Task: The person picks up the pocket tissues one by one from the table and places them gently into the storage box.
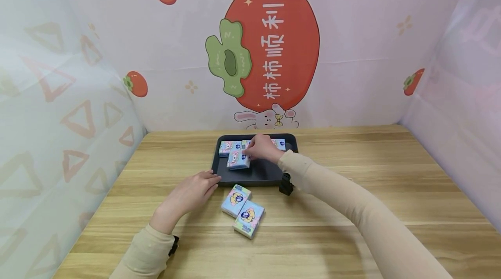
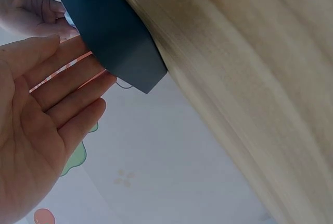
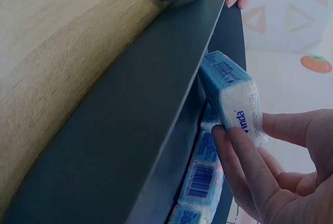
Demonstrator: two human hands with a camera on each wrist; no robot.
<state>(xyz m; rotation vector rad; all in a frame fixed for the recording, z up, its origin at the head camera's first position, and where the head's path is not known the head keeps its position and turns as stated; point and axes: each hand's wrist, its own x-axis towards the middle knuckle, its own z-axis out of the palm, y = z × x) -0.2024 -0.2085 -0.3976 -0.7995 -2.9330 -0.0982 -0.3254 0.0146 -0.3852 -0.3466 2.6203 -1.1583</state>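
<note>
My right hand pinches a blue pocket tissue pack between thumb and fingers over the dark tray. In the right wrist view that tissue pack is tilted, one white end toward the fingers. A row of similar packs lies along the tray's far side, among them a left pack and a right pack; my hand partly hides the middle one. With its fingers nearly straight, my left hand touches the tray's front left corner. In the left wrist view the left hand's fingers meet the tray wall.
Two more tissue packs lie on the wooden table in front of the tray: an upper pack and a lower pack, touching each other. Behind the table hangs a pale cloth backdrop printed with persimmons.
</note>
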